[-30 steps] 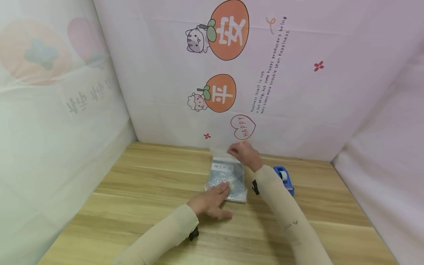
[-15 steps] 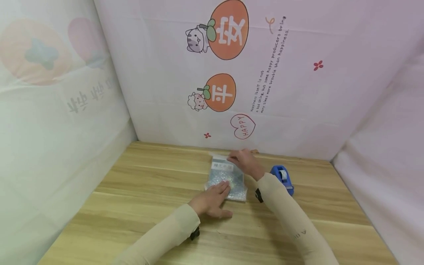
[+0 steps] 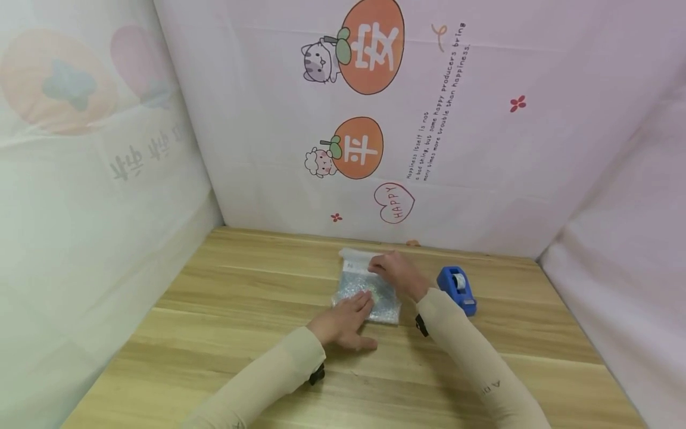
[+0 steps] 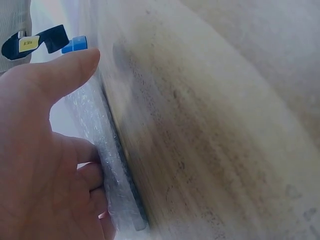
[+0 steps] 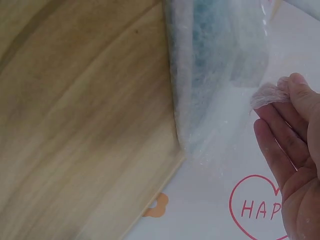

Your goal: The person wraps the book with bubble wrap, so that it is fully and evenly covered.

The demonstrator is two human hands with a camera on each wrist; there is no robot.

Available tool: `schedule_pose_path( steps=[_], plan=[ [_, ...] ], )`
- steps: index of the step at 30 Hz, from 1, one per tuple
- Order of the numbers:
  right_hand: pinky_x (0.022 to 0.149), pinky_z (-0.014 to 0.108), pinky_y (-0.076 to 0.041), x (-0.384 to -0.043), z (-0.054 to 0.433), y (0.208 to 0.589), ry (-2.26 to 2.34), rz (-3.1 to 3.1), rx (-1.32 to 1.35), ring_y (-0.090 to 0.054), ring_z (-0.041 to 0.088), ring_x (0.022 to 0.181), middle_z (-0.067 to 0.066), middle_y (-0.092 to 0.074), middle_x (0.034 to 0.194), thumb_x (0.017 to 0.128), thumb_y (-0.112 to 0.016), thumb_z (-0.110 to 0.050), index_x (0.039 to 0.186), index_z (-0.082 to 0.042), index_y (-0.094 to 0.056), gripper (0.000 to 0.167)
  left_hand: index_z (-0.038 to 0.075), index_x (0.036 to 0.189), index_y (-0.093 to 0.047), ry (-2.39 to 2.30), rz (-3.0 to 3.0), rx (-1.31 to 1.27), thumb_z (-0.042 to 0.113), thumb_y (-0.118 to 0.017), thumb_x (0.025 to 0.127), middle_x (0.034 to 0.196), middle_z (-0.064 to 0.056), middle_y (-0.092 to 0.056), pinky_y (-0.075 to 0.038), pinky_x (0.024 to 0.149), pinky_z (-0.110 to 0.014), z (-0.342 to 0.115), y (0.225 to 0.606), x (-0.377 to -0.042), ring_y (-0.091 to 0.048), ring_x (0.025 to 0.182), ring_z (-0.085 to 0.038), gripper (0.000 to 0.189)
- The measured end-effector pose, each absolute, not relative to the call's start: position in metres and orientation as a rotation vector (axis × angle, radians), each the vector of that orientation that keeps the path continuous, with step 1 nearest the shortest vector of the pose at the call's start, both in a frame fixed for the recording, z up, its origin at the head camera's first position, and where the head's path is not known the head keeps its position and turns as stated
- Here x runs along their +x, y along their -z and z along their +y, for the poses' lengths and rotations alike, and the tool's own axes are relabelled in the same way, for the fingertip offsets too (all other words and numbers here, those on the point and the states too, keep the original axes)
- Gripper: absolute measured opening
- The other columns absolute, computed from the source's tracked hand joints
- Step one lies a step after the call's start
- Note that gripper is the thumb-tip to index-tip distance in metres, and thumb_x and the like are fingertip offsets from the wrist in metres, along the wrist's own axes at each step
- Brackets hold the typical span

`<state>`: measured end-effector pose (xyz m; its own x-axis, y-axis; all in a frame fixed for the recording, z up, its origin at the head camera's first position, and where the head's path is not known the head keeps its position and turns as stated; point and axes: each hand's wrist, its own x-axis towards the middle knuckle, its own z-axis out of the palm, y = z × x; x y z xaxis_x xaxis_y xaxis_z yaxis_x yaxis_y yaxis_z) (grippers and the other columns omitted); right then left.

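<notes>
A flat blue-grey rectangular item (image 3: 386, 305), book-like in shape, lies wrapped in bubble wrap (image 5: 220, 120) on the wooden table. My left hand (image 3: 345, 322) rests on its near part with fingers straight and thumb spread out. In the left wrist view the fingers of the left hand (image 4: 50, 145) lie against the clear wrap. Over the far right part, my right hand (image 3: 399, 274) pinches a gathered edge of the bubble wrap between thumb and fingers, plainly seen in the right wrist view. A whitish flap of wrap covers most of the item's white label.
A blue tape dispenser (image 3: 458, 292) with a roll of tape stands to the right of the right forearm. White printed cloth (image 3: 268, 149) hangs at the back and both sides of the wooden table (image 3: 241, 310).
My right hand has come down from the back edge towards me, drawing the flap of bubble wrap over the white label. The left hand has stayed in place.
</notes>
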<state>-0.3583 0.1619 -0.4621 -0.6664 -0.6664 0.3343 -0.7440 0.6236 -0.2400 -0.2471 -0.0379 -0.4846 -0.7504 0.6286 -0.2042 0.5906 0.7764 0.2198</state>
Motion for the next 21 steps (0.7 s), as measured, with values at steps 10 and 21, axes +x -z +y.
schedule_pose_path(
  steps=[10, 21],
  plan=[
    [0.080, 0.031, -0.065, -0.353, 0.161, 0.475, -0.412, -2.640, 1.198, -0.079, 0.015, 0.084, 0.005, -0.082, 0.092, 0.097, -0.074, -0.005, 0.096, -0.007, -0.081, 0.007, 0.007, 0.169, -0.023, -0.201, 2.683, 0.918, 0.067, -0.058, 0.099, 0.179, -0.008, -0.013, -0.020, 0.136, -0.040, -0.038, 0.477, -0.244, -0.011, 0.167, -0.023, 0.098],
    [0.074, 0.028, -0.064, -0.344, 0.158, 0.477, -0.339, -2.676, 1.178, -0.078, 0.014, 0.080, 0.004, -0.082, 0.091, 0.097, -0.075, -0.008, 0.097, -0.008, -0.083, 0.008, 0.005, 0.168, -0.023, -0.212, 2.685, 0.938, 0.067, -0.057, 0.100, 0.179, -0.010, -0.014, -0.021, 0.136, -0.040, -0.038, 0.479, -0.244, -0.012, 0.167, -0.024, 0.098]
  ],
)
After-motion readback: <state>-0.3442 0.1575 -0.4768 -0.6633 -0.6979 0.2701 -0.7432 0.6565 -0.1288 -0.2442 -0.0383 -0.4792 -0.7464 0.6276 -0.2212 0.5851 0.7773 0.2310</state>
